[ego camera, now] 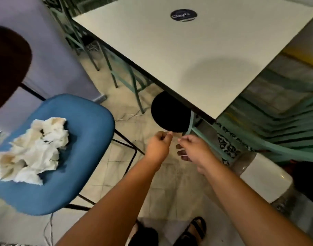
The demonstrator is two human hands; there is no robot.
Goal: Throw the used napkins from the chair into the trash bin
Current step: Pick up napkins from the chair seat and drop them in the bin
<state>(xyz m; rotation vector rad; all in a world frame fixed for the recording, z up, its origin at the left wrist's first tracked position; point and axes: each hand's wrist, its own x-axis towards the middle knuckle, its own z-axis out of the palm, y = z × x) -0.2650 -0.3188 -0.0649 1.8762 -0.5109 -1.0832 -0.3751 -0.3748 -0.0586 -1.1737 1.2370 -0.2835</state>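
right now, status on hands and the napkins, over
Left hand and right hand empty, out over the floor. Napkins piled on blue chair, untouched. Black round shape under the table edge, possibly the bin.

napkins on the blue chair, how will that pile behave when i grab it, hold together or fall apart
The napkins look crumpled and puffy, so probably very light and easily squashed. They appear to be several loose sheets heaped on the chair seat, so one grab may leave stragglers or drop some. Some sheets look stained; whether they are damp I cannot tell.
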